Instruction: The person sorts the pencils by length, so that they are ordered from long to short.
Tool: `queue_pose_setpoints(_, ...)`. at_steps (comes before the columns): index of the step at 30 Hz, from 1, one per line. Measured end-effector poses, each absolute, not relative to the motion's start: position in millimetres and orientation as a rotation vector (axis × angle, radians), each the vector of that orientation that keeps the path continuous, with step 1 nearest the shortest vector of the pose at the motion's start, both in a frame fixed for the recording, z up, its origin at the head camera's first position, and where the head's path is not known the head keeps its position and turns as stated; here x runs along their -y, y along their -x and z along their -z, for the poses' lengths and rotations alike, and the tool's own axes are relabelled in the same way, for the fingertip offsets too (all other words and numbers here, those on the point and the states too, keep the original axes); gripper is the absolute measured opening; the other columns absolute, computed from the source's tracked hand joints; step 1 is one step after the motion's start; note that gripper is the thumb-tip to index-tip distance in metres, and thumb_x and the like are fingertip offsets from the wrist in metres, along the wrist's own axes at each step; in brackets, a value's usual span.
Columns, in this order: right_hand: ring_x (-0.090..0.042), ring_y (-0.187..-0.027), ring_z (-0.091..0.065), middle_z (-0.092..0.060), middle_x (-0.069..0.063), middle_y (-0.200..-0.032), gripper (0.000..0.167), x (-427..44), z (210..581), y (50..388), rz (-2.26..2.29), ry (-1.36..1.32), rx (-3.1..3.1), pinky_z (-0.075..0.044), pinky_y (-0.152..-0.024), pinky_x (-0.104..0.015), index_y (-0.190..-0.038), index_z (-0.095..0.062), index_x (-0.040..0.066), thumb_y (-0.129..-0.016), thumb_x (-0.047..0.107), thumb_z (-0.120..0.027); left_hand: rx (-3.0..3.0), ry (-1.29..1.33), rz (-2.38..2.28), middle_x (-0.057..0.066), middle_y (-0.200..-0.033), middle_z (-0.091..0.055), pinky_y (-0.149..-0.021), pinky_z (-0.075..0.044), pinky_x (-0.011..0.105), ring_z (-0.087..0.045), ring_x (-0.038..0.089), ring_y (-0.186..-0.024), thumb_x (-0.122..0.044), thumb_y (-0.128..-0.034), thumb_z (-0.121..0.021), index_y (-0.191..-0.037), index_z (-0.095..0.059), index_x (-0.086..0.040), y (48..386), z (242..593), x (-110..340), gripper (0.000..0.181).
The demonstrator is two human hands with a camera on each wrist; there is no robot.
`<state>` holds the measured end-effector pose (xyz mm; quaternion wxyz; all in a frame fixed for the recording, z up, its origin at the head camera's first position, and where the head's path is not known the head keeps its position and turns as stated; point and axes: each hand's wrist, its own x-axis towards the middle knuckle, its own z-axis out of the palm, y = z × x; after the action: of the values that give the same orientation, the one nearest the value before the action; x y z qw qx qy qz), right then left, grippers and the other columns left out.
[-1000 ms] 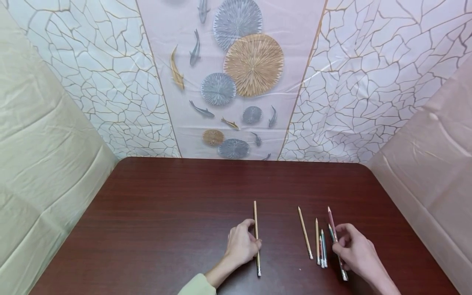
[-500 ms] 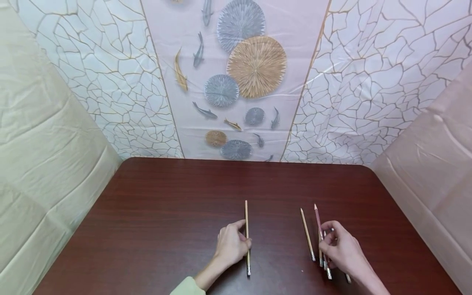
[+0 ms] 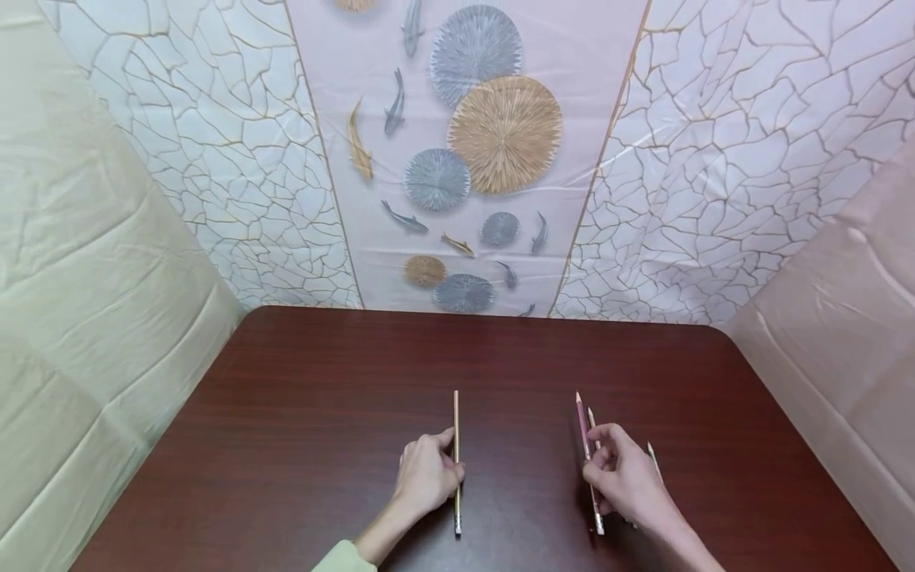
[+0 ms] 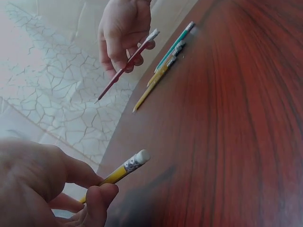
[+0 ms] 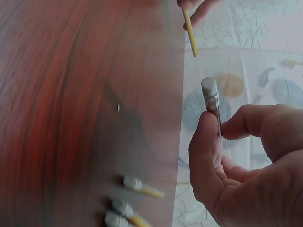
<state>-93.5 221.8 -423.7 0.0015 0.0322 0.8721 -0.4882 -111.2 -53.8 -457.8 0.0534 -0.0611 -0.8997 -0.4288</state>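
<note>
The left hand point(image 3: 427, 477) pinches a yellow pencil point(image 3: 456, 413) and the right hand point(image 3: 631, 477) a pink pencil point(image 3: 582, 421), each grip closed to the pencil's own thickness. In the head view the yellow pencil points up the frame at lower centre; the pink one, slightly tilted, is at lower right. Over the last second the right hand has carried its pencil leftward past the loose pencils point(image 3: 654, 461), and the left hand has shifted left too. For the work, I judge, the pink pencil is now separated from most of that group, while neither held pencil is released. The right hand and forearm hide much of the group there; the left wrist view uncovers a teal pencil point(image 4: 175, 46) on the table point(image 3: 343, 397). The right wrist view alone brings the pink pencil's white eraser point(image 5: 209, 87) up close, with three eraser ends point(image 5: 132, 183) at lower left.
</note>
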Motion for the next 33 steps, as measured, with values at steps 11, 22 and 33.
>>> queue_pose_setpoints(11, -0.021, -0.043, -0.058, -0.056, -0.005, -0.07, 0.042, -196, 429, 98, 1.588, -0.028, -2.674, -0.051, -0.04, -0.035, -0.113, -0.053, 0.001, -0.073, -0.013, -0.056, 2.744, 0.187, 1.195, -0.013, -0.055, -0.057, -0.058, -0.048, 0.036, -0.052, 0.004, -0.051, -0.004, -0.0694, -0.077, -0.12, -0.07, 0.003, 112, 459, 73, 0.051)
queue_pose_setpoints(22, -0.02, -0.041, -0.057, -0.057, -0.005, -0.071, 0.042, -173, 433, 105, 1.606, 0.04, -2.638, -0.051, -0.039, -0.036, -0.111, -0.053, 0.001, -0.072, -0.013, -0.057, 2.774, 0.137, 1.101, -0.013, -0.053, -0.053, -0.062, -0.051, 0.043, -0.052, 0.01, -0.054, -0.004, -0.069, -0.076, -0.116, -0.073, 0.002, 115, 459, 87, 0.047)
queue_pose_setpoints(33, -0.019, -0.04, -0.057, -0.058, -0.005, -0.071, 0.042, -150, 437, 108, 1.622, 0.117, -2.589, -0.051, -0.039, -0.036, -0.113, -0.053, 0.0, -0.073, -0.011, -0.059, 2.786, 0.092, 1.026, -0.008, -0.056, -0.057, -0.066, -0.052, 0.049, -0.06, 0.023, -0.063, -0.003, -0.0667, -0.074, -0.111, -0.076, -0.001, 117, 461, 99, 0.045)
